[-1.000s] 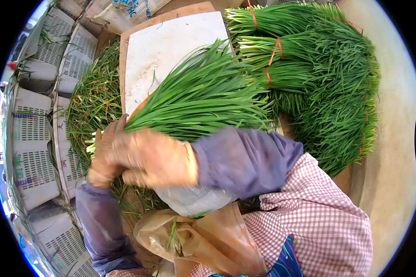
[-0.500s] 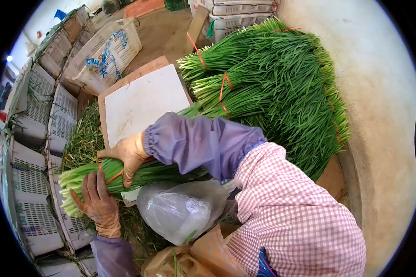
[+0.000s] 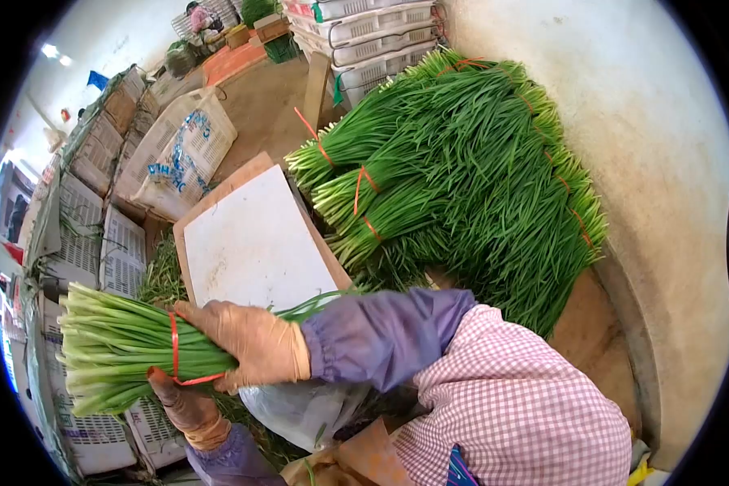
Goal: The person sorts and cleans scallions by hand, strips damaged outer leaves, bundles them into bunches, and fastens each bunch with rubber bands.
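Observation:
A bundle of green stalks with pale ends (image 3: pixel 117 348) lies at the left, a red band (image 3: pixel 175 347) around it. My right hand (image 3: pixel 259 344), in a tan glove, is closed round the bundle just right of the band. Below the bundle, my left hand (image 3: pixel 190 409), gloved too, touches its underside near the band with fingers partly hidden. The white board (image 3: pixel 255 239) lies beyond my right hand. Under my right forearm sits a clear plastic bag (image 3: pixel 300 413).
Tied green bundles (image 3: pixel 478 178) are heaped at the right beside the wall (image 3: pixel 656 162). White crates (image 3: pixel 364 36) are stacked at the back; another crate (image 3: pixel 178 154) stands behind the board. Crates (image 3: pixel 81 235) line the left. A person (image 3: pixel 201 18) sits far back.
The bundle has been raised and shifted left with my right hand. My left hand has moved from its top to beneath it. The view has tilted up, showing more of the room.

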Motion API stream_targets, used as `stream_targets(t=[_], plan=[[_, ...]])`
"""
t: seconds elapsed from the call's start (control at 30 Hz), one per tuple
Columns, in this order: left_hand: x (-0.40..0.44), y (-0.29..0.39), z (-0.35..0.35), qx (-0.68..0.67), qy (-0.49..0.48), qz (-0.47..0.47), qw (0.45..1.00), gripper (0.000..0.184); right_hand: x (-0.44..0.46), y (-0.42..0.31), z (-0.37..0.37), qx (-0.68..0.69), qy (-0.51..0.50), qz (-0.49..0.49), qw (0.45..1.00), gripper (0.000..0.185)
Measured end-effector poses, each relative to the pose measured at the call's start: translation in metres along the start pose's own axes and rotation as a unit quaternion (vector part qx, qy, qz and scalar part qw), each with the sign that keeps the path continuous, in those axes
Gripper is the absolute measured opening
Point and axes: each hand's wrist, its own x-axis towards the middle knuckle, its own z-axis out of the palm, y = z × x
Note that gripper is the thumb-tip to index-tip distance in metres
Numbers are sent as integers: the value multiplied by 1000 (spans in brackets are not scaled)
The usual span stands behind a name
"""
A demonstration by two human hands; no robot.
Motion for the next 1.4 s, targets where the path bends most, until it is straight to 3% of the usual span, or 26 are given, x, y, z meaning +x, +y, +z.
stream_targets(t=[0.03,0.13,0.2,0.23,0.3,0.37,0.4,0.43,0.5,0.53,0.57,0.6,0.67,0.7,0.73,0.83,0.87,0.93,1.0,1.1,1.13,1.23,1.27,1.3,1.33,1.4], plan=[[5,1,15,2,-5,5,1000,67,-2,-1,-3,-2,-22,18,1000,105],[22,11,46,-70,46,28,996,64,-13,20,-26,-95,12,-76,993,109],[38,27,64,-85,-14,9,996,63,-30,62,-25,84,6,-116,990,115],[46,30,74,-107,-70,-13,992,62,-44,71,-19,207,-15,-64,976,112],[64,20,98,-108,-26,-48,993,63,-53,61,-25,312,-25,85,946,101],[72,1,138,186,4,14,982,69,-45,82,-24,191,84,28,977,89],[71,-4,163,249,-73,3,966,78,-47,97,-42,133,129,-25,982,77],[69,-6,181,310,-150,-11,939,87,-41,71,-82,354,154,76,919,69],[74,-24,179,239,-249,-81,935,102,-25,75,-144,357,248,30,900,67],[76,-40,153,217,-249,-134,934,103,-15,86,-179,271,294,-8,916,61],[76,-40,132,308,-246,-170,903,100,-2,95,-216,318,332,51,887,54],[71,-32,121,290,-212,-235,903,95,5,82,-251,388,379,62,838,48],[61,-22,94,302,-126,-325,887,86,23,114,-335,318,448,91,831,45],[55,-19,75,331,-77,-350,873,81,27,135,-374,208,502,69,836,40],[47,-16,53,339,-38,-341,876,78,25,172,-424,166,495,32,852,42],[8,-9,-34,265,53,-305,913,73,-20,225,-486,206,600,102,766,53],[-4,-7,-41,265,52,-307,913,73,-53,298,-517,64,595,322,734,56],[-26,-4,-49,269,216,-321,882,56,-81,334,-492,53,619,350,701,54],[-47,-5,-67,282,220,-355,864,55,-102,356,-453,39,660,412,628,51],[-66,-12,-77,258,218,-397,854,42,-100,355,-446,-89,632,414,649,55],[-72,-13,-85,248,226,-403,851,39,-96,340,-442,-51,623,448,640,57],[-85,-16,-101,236,249,-391,854,42,-110,423,-458,-91,629,409,655,54],[-89,-18,-108,243,258,-377,856,48,-91,328,-419,80,656,349,665,50],[-94,-20,-119,249,268,-364,856,54,-90,313,-407,104,597,373,702,46],[-100,-24,-146,253,200,-371,871,62,-88,305,-391,128,528,401,737,42],[-106,-9,-105,243,185,-345,887,58,-82,266,-315,171,363,360,842,31]])
